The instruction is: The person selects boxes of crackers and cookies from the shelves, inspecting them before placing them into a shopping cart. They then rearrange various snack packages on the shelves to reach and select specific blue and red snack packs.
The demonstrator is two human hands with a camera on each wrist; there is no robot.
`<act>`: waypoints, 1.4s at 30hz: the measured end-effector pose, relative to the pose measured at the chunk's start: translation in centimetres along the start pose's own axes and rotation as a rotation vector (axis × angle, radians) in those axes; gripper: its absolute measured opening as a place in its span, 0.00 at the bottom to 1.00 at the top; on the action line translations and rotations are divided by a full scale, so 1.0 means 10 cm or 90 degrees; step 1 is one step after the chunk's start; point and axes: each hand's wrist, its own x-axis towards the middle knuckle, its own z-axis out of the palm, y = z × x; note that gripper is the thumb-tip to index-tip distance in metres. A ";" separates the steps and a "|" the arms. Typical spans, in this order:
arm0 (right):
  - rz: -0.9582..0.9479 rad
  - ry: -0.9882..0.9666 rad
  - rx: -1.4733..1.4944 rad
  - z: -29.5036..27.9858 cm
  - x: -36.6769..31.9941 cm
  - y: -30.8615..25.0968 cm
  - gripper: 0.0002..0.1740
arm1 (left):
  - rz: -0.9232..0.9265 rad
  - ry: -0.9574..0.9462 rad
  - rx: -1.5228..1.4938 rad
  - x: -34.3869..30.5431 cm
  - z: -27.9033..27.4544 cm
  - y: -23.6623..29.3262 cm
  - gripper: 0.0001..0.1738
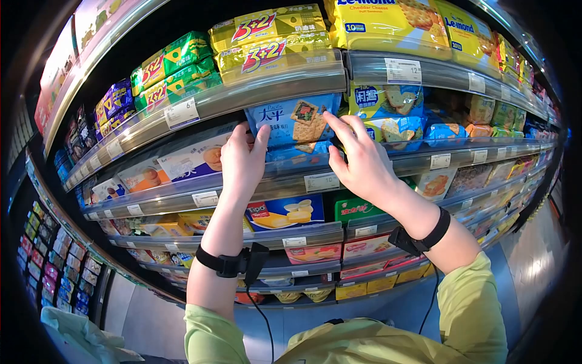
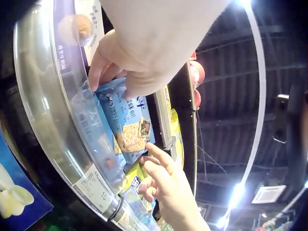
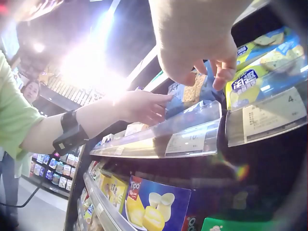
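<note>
A blue packet of crackers (image 1: 299, 121) stands on the shelf behind a clear front lip, with another blue packet (image 1: 297, 151) below and in front of it. My left hand (image 1: 241, 159) grips its left end, thumb on the printed front and fingers bent at the side edge. At the opposite end, my right hand (image 1: 362, 155) touches the right edge with an extended forefinger, its thumb apart and lower down. The left wrist view shows the packet (image 2: 127, 122) between both hands. In the right wrist view my fingers partly hide the packet (image 3: 192, 91).
Yellow-and-blue biscuit packs (image 1: 388, 100) sit immediately right. Above runs a shelf edge (image 1: 285, 76) bearing yellow 3+2 packs (image 1: 273, 54). Boxed biscuits (image 1: 200, 158) stand to the left, and a blue Tipo box (image 1: 285, 212) is below. A person (image 3: 32, 91) stands in the background.
</note>
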 end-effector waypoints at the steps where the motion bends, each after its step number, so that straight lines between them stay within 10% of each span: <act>1: 0.006 0.003 -0.003 0.01 0.02 -0.01 0.29 | -0.002 0.003 0.003 0.01 0.01 -0.01 0.24; 42: 0.134 -0.173 -0.014 -0.06 0.03 -0.10 0.38 | 0.011 -0.002 0.134 0.01 0.03 0.04 0.29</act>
